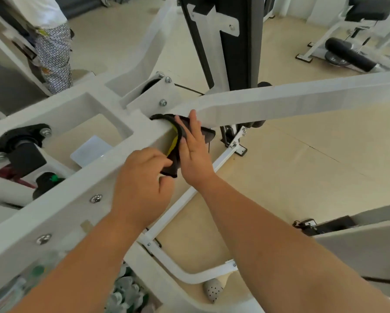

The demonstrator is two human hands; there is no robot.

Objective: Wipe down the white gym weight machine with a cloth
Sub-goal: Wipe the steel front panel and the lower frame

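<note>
Two hands on soft, light cloth [208, 135] over rigid beam [76, 188]: left hand [142, 177] pinching lower end, right hand [194, 154] flat, pressing; likely best gathered in palm.

Your right hand [196, 159] covers much of the cloth [171, 168]. The beam [302, 98] runs off the right edge. A person [53, 57] at upper left is cut off above. Items [8, 292] at lower left are blurred.

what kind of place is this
Most likely a gym: the white weight machine frame being wiped with a dark cloth, and behind it another machine's black padded roller and black seat pad.
</note>
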